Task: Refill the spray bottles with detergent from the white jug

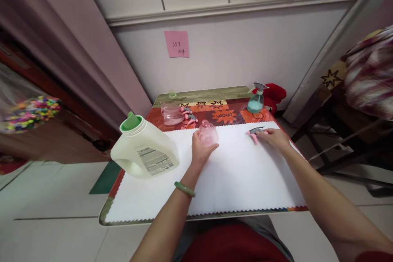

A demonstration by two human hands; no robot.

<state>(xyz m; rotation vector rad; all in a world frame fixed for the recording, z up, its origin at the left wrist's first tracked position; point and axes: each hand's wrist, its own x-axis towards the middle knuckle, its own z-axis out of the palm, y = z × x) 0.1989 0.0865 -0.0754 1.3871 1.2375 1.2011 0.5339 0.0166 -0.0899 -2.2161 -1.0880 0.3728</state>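
White mat [239, 180], left fingers [212, 146] around pink bottle [208, 132]

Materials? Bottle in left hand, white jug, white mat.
The bottle in the left hand: likely clear pink-tinted plastic, glossy and see-through. The jug: opaque white plastic, smooth, slight sheen. The mat: probably nonwoven fabric, matte, with a zigzag-cut edge.

place: home room | cues: small counter [172, 208] under a white cloth; detergent jug [144, 149] at its left edge; tiled floor [46, 196] left; curtain [70, 41] behind
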